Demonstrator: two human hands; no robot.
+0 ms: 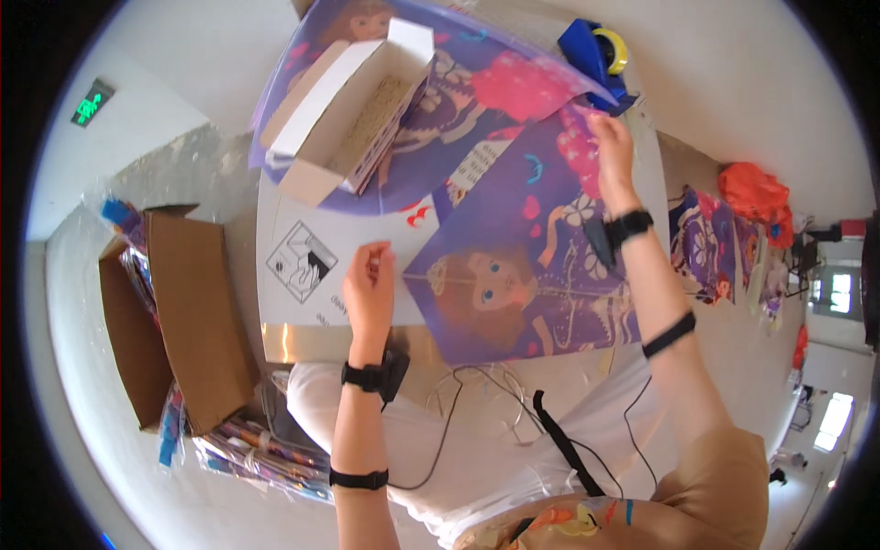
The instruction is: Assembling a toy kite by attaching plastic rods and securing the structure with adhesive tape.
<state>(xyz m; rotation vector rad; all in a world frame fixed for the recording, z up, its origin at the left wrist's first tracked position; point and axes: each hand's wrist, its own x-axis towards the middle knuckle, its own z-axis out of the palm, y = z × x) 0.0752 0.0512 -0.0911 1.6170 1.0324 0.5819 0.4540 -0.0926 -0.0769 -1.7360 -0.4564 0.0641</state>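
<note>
- A purple printed sheet [477, 298] lies across the middle and right of centre of the frame, flat for the most part, with a pointed corner at its left. It shows a cartoon girl with reddish-brown hair and blue eyes, white flowers, pink hearts and a pink patch; a thin pale line runs across the face.
- The right hand [616, 158] is at this sheet's upper right edge, fingers bent close together; whether they pinch it, I cannot tell.
- The left hand [369, 289], left of centre, is loosely curled above the white table [291, 316], apart from the sheet's corner; whether it holds anything, I cannot tell.
- A second purple sheet [458, 115] spreads over the top centre, a pale printed strip [478, 167] beside its lower edge.
- An open white box [332, 103] stands on that second sheet, hiding part of its print.
- Upper right: a blue tape dispenser [579, 46] with a yellow roll [617, 52], just beyond the right hand.
- Left: an open brown carton [197, 312], with plastic-wrapped packets [266, 449] below.
- Far right: a red-orange bag [756, 191].
</note>
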